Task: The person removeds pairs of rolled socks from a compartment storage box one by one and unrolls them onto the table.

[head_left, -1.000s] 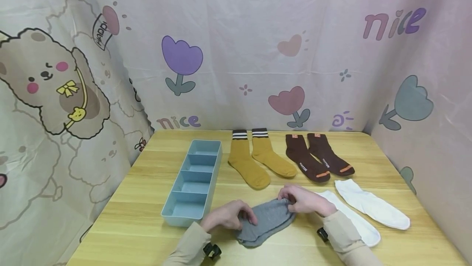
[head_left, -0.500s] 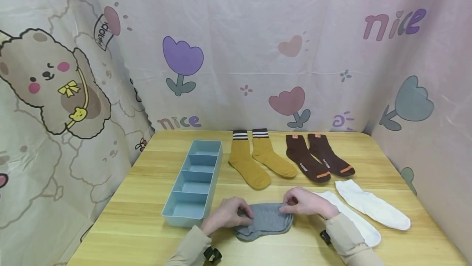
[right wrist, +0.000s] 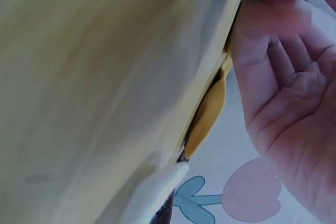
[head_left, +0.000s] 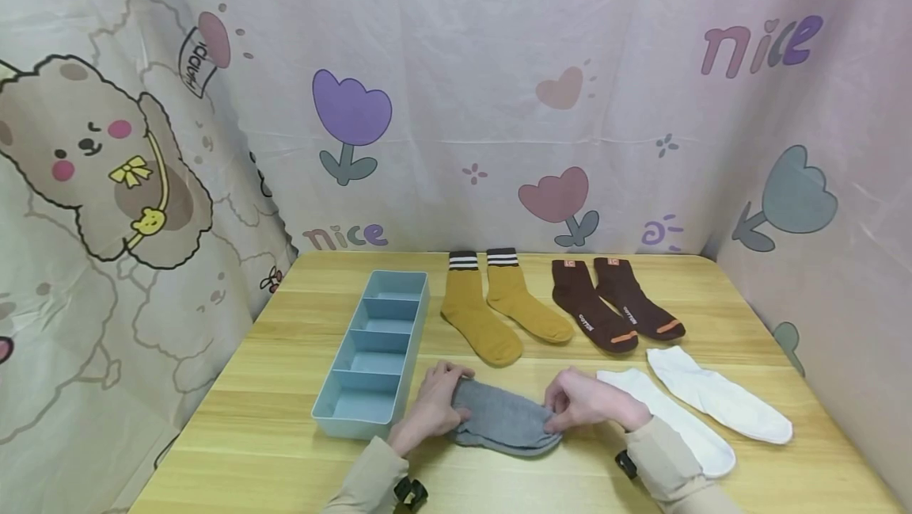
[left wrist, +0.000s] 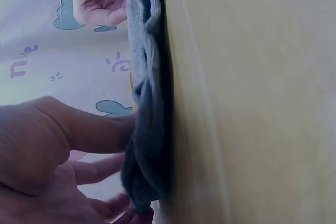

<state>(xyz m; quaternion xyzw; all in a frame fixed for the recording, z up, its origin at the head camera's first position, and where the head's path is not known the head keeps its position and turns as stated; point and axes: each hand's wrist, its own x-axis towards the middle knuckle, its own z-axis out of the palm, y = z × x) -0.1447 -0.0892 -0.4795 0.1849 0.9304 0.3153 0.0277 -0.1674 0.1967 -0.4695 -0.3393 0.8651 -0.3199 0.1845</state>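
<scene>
A pair of grey socks (head_left: 502, 417), laid one on the other, lies at the near middle of the table in the head view. My left hand (head_left: 436, 403) grips their left end, thumb on the near side and fingers round the far edge. At the right end, my right hand (head_left: 591, 399) pinches the socks between thumb and fingers. The left wrist view shows the layered edge of the grey socks (left wrist: 149, 103) along the tabletop, with the left thumb (left wrist: 100, 132) pressed against it. In the right wrist view the right hand's fingertips are blurred and the socks are mostly hidden.
A blue-grey box (head_left: 370, 352) with several compartments stands left of the socks. Behind lie two mustard socks (head_left: 473, 316) and two brown socks (head_left: 591, 304). White socks (head_left: 720, 403) lie at the right, one partly under the right forearm. A printed curtain (head_left: 456, 102) hangs behind the table.
The grey socks have turned: their left end has moved away from me and their right end nearer. The left hand has shifted to the far left corner; the right hand has come slightly nearer.
</scene>
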